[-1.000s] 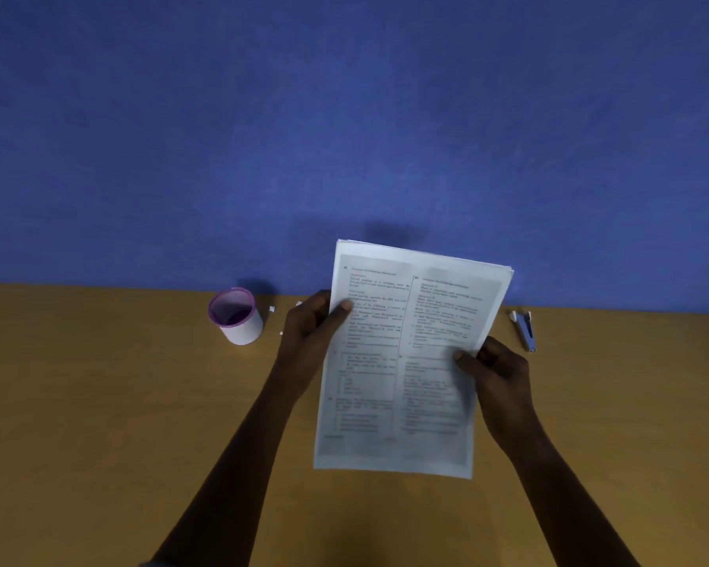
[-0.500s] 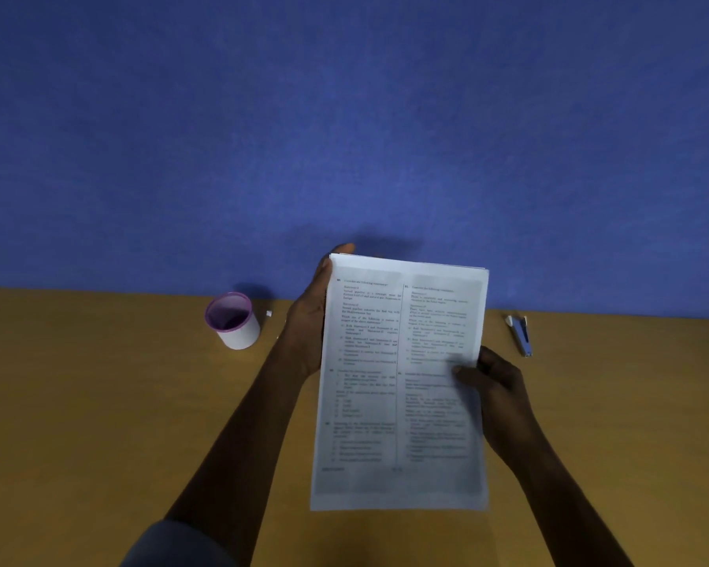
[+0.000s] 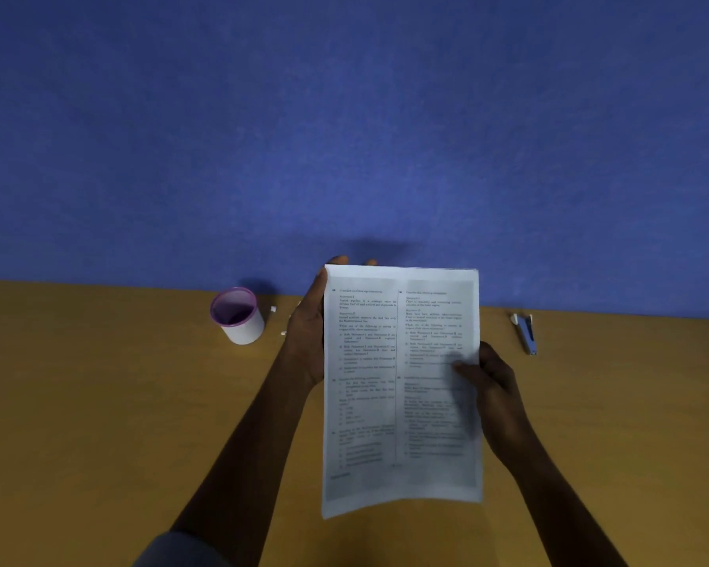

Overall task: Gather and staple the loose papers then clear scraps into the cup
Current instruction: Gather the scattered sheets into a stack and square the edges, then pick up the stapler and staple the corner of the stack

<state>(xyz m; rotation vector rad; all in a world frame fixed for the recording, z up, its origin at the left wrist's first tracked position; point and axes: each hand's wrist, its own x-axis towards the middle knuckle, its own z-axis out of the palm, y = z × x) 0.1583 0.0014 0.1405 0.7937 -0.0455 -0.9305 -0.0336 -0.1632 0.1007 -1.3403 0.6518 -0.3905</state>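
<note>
Since a second ago the printed sheets (image 3: 400,386) have squared up, held upright above the table (image 3: 99,403). Left hand (image 3: 306,341) cups the side edge; right hand (image 3: 494,396) pinches the opposite. Advise tapping edges flush before reaching for the stapler (image 3: 526,333).

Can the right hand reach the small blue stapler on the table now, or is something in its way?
Probably yes. The small blue stapler lies alone on the wooden table, nothing between. But the right hand grips the white printed papers with the left hand, so it must let go first.

Single head view, forward and down over the table (image 3: 99,403), close.
</note>
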